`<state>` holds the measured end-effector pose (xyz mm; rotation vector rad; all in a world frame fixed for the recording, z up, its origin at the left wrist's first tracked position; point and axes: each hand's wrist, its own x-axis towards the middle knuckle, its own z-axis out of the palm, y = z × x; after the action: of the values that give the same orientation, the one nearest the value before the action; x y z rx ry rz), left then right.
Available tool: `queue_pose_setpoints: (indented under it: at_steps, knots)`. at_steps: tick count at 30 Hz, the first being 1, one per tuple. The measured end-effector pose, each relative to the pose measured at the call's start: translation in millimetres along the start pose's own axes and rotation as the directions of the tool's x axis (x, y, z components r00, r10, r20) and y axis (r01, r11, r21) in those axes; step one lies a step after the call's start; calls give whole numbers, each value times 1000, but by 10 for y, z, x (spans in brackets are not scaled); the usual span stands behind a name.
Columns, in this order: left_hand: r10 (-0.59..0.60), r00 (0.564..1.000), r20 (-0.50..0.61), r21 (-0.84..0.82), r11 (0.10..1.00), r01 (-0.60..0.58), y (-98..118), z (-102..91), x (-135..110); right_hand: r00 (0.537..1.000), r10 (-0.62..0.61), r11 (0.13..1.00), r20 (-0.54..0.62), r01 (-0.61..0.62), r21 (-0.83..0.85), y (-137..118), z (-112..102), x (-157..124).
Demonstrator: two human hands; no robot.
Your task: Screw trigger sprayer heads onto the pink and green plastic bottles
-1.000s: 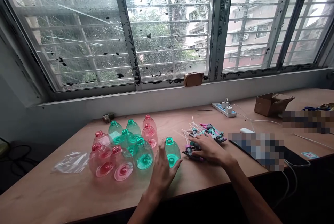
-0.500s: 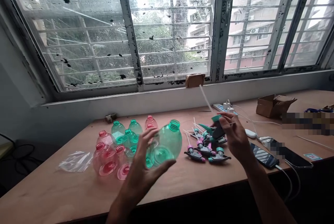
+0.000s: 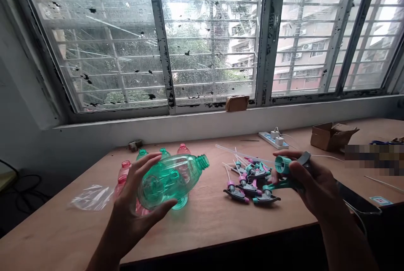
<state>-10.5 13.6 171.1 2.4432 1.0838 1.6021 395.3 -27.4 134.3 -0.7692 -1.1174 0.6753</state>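
Observation:
My left hand [image 3: 134, 205] grips a clear green plastic bottle [image 3: 172, 178] by its base, held on its side above the wooden table [image 3: 205, 220] with the open neck pointing right. My right hand [image 3: 311, 178] is closed on a green spray trigger head [image 3: 285, 170]; its thin white dip tube [image 3: 240, 153] points left toward the bottle's neck, a gap still between them. Behind the held bottle stand several pink and green bottles [image 3: 126, 168], partly hidden. A pile of spray heads [image 3: 252, 180] with pink and green collars lies between my hands.
A crumpled clear plastic bag [image 3: 90, 197] lies at the left. A white power strip [image 3: 274, 138] and a small cardboard box [image 3: 331, 135] sit near the window sill. A dark phone [image 3: 355, 197] with a cable lies by the right front edge.
My left hand has tipped the green bottle from upright to lying sideways. My right hand has turned the spray head so its tube points left instead of up, and has dropped lower.

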Motion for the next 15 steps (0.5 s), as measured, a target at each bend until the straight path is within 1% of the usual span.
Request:
queue_pose_setpoints:
  at_steps: [3, 7, 10, 13, 15]
  knots:
    - [38, 999, 26, -1, 999, -38, 18, -8, -4, 999, 17, 999, -28, -18, -35, -76, 24, -63]
    - [32, 999, 44, -31, 999, -31, 31, -16, -17, 997, 58, 992, 53, -52, -111, -96, 44, -78]
    - [32, 993, 112, -53, 998, -26, 84, 21, -27, 993, 64, 988, 101, -49, -149, -85, 100, -79]
    - [34, 986, 161, -149, 989, -10, 127, 89, -30, 993, 70, 984, 99, -53, -170, -86, 143, -78]
    - [28, 987, 158, -165, 986, -1, 121, 113, -28, 994, 71, 985, 80, -58, -163, -93, 122, -72]
